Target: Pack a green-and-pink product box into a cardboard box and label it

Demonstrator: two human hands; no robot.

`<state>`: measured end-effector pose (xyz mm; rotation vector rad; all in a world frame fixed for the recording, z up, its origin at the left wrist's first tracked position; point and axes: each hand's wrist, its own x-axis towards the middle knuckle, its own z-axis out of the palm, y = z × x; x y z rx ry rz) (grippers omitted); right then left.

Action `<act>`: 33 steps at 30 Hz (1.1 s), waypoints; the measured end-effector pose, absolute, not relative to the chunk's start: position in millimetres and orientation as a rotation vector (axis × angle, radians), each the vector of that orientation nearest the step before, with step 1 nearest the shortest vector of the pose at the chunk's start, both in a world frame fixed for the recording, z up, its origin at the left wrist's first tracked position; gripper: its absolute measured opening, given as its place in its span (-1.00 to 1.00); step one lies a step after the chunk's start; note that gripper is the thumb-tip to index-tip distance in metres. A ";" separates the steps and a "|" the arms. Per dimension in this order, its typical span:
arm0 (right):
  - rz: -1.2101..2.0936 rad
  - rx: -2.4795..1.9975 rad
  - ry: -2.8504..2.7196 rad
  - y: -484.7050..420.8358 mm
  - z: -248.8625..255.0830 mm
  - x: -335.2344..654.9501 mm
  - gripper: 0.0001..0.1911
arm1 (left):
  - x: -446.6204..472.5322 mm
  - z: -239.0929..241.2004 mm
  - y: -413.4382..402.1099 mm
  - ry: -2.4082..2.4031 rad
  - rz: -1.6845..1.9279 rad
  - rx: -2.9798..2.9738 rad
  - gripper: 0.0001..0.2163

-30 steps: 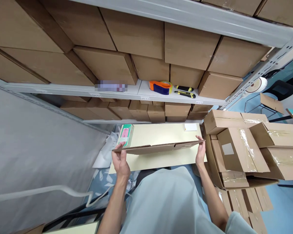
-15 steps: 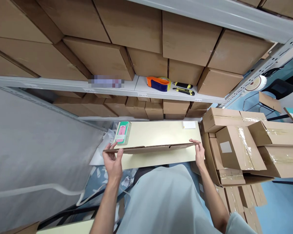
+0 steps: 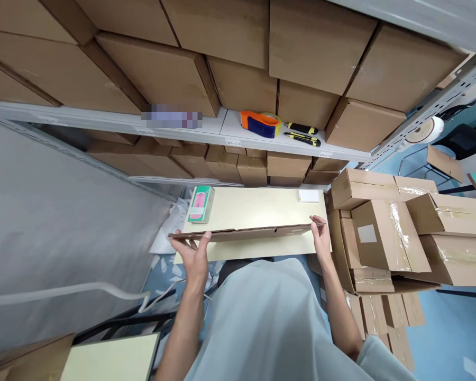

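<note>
A folded-flat cardboard box (image 3: 257, 234) stands nearly edge-on above the cream table (image 3: 257, 203), spanning most of its width. My left hand (image 3: 193, 256) grips its left end, thumb on the near side and fingers partly hidden behind. At the other end, my right hand (image 3: 320, 238) is closed on the right edge of the cardboard. Beyond the left end lies a green and pink packet (image 3: 200, 205) on the table. A small white box (image 3: 308, 196) rests at the table's far right corner.
Shelves (image 3: 111, 123) packed with brown cartons rise behind the table. An orange and blue tape dispenser (image 3: 259, 124) and yellow-black cutters (image 3: 302, 138) lie on a shelf. Taped cartons (image 3: 384, 233) are piled on the right. A grey wall (image 3: 63, 222) borders the left.
My left hand has shifted slightly right along the cardboard, its thumb now further in. The whole view has tilted a little, so the shelves sit higher. Both hands keep hold.
</note>
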<state>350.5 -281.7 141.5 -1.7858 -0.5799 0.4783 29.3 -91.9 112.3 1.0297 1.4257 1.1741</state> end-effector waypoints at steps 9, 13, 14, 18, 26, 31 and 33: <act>0.638 -1.732 -0.603 -298.7 138.1 350.5 -0.25 | 34.9 132.0 -95.0 1.499 1.161 0.873 -0.03; 0.668 -1.751 -0.618 -305.5 140.0 350.3 -0.23 | 41.6 131.8 -94.8 1.564 1.190 0.823 -0.12; 0.675 -1.751 -0.615 -307.2 141.1 349.7 -0.20 | 42.9 130.4 -94.4 1.575 1.190 0.827 -0.12; 0.708 -1.759 -0.593 -318.1 146.4 343.3 -0.01 | 46.6 123.1 -93.4 1.638 1.178 0.902 -0.12; 0.759 -1.814 -0.530 -343.1 148.3 321.6 0.06 | 33.1 154.7 -74.2 1.679 1.199 1.603 -0.16; 0.797 -1.856 -0.493 -333.8 154.7 327.1 0.06 | 26.6 188.0 -45.5 1.391 0.718 2.089 -0.79; 0.788 -1.854 -0.532 -325.9 158.6 330.8 0.06 | 29.0 197.0 -38.1 1.453 0.576 2.153 -0.74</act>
